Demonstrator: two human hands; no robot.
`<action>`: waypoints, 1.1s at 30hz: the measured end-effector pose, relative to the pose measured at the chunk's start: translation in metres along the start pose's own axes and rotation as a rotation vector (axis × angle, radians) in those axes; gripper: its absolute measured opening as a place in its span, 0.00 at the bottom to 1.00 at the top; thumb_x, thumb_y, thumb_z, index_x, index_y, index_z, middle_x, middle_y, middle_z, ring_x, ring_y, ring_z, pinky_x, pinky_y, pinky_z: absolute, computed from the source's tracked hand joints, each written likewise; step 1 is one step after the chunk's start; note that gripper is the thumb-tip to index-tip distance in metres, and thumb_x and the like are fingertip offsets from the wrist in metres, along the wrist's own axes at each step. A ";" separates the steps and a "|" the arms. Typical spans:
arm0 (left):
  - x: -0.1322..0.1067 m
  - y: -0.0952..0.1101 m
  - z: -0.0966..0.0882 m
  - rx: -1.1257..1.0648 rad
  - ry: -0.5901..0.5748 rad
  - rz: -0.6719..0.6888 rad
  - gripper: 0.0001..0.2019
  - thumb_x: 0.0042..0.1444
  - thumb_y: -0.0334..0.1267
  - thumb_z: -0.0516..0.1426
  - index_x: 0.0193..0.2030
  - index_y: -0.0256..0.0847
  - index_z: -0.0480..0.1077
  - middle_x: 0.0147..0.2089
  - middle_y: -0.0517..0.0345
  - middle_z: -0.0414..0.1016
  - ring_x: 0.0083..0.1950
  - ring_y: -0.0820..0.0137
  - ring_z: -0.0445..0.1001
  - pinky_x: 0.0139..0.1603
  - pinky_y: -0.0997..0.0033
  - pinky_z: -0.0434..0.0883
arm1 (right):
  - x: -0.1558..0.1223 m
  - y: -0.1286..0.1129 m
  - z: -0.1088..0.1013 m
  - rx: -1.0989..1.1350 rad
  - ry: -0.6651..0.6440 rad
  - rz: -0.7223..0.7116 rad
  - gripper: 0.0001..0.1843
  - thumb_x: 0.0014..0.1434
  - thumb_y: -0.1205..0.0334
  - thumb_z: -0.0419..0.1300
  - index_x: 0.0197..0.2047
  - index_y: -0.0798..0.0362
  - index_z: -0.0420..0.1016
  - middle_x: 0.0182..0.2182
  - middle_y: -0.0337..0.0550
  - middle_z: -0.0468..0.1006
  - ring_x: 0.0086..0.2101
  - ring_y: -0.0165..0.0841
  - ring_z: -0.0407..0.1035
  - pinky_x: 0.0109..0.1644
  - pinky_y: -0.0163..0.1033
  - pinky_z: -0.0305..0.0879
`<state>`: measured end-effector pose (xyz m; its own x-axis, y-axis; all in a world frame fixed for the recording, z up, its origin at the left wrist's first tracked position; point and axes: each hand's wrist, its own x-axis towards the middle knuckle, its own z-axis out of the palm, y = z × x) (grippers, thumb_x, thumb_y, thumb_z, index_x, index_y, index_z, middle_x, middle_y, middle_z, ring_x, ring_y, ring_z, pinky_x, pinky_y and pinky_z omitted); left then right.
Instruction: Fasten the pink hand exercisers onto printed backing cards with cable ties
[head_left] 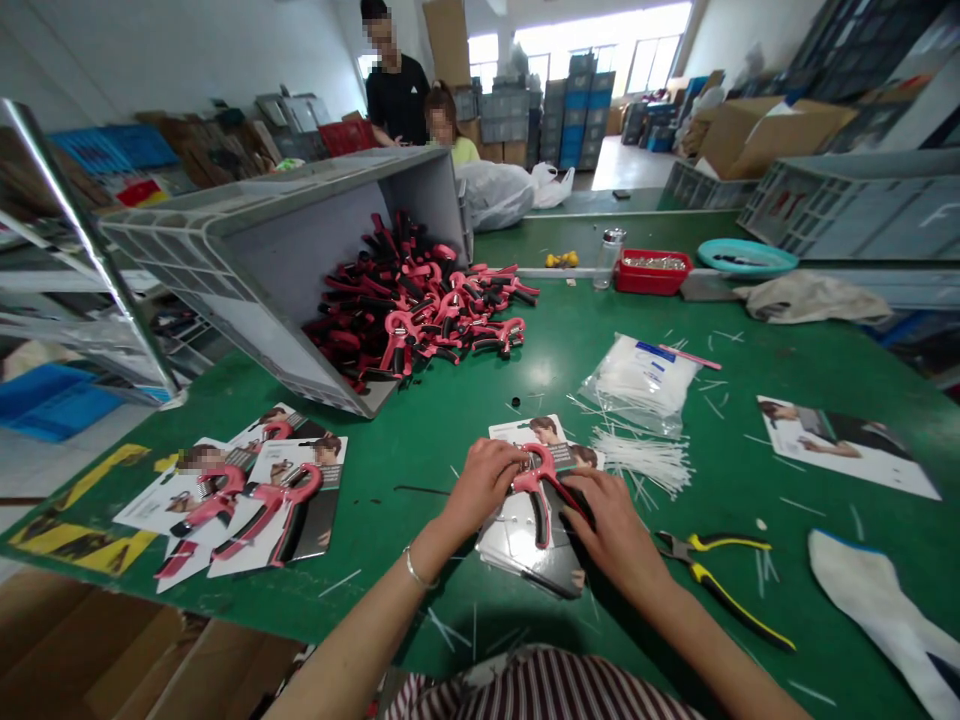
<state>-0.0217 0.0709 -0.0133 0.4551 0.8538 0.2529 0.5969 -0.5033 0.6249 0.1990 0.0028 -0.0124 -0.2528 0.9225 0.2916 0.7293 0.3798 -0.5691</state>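
A pink and black hand grip strengthener (541,515) lies on a stack of printed backing cards (504,545) in front of me. My left hand (484,485) is closed on its coil end, fingertips at the pink curve. My right hand (609,515) has its fingers curled around the right handle, partly hiding it. Just beyond my right hand are a loose pile of white cable ties (646,460) and a clear bag of cable ties (641,380). Yellow-and-black cutting pliers (701,560) rest open to the right of my right forearm.
At left lie several cards with grips attached (281,495). A tipped grey crate (262,270) spills hand grips (442,310) onto the green table. Farther right are a single card (844,450), a white glove (862,580) and a red tray (652,275). Two people stand behind the crate.
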 end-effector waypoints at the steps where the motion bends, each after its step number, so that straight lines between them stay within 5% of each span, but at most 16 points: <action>1: 0.007 0.000 0.001 0.046 -0.023 0.031 0.13 0.66 0.36 0.51 0.50 0.45 0.75 0.48 0.52 0.76 0.50 0.63 0.67 0.54 0.61 0.61 | 0.005 -0.001 0.001 0.012 -0.026 -0.021 0.13 0.64 0.62 0.56 0.52 0.46 0.71 0.50 0.50 0.72 0.50 0.47 0.63 0.53 0.54 0.62; 7: 0.036 0.005 0.002 0.387 -0.186 0.170 0.09 0.63 0.37 0.55 0.44 0.42 0.77 0.41 0.49 0.72 0.46 0.59 0.66 0.46 0.61 0.61 | 0.027 0.000 0.010 0.119 -0.107 -0.092 0.08 0.66 0.61 0.56 0.36 0.49 0.74 0.36 0.46 0.75 0.41 0.42 0.66 0.49 0.50 0.61; 11: 0.044 0.011 0.006 0.452 -0.177 0.160 0.08 0.63 0.34 0.54 0.40 0.37 0.75 0.41 0.44 0.73 0.47 0.56 0.67 0.47 0.58 0.61 | 0.038 0.010 0.016 0.224 -0.026 -0.047 0.09 0.66 0.58 0.57 0.36 0.48 0.75 0.38 0.45 0.76 0.43 0.41 0.66 0.51 0.50 0.59; 17: 0.035 0.011 0.011 0.165 -0.118 0.006 0.08 0.62 0.35 0.55 0.37 0.37 0.74 0.36 0.50 0.75 0.42 0.59 0.71 0.49 0.59 0.63 | 0.048 0.024 0.027 0.226 0.008 0.014 0.10 0.65 0.56 0.58 0.34 0.48 0.78 0.51 0.45 0.73 0.53 0.44 0.62 0.59 0.55 0.53; 23: 0.009 0.003 0.015 -0.309 0.010 -0.178 0.09 0.60 0.38 0.59 0.47 0.43 0.75 0.46 0.55 0.79 0.47 0.64 0.73 0.50 0.64 0.67 | 0.041 0.030 0.024 0.264 -0.092 -0.010 0.11 0.66 0.55 0.56 0.38 0.47 0.78 0.58 0.44 0.67 0.58 0.44 0.57 0.62 0.55 0.52; 33: 0.010 -0.002 0.028 -0.386 0.129 -0.161 0.07 0.59 0.34 0.59 0.41 0.43 0.79 0.46 0.54 0.76 0.53 0.64 0.71 0.58 0.61 0.65 | 0.043 0.029 0.015 0.155 -0.214 -0.096 0.14 0.68 0.55 0.53 0.42 0.49 0.80 0.64 0.47 0.60 0.61 0.45 0.52 0.64 0.56 0.51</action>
<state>0.0007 0.0766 -0.0328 0.2751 0.9394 0.2047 0.3518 -0.2965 0.8879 0.1995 0.0543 -0.0280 -0.4567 0.8689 0.1906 0.5939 0.4574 -0.6619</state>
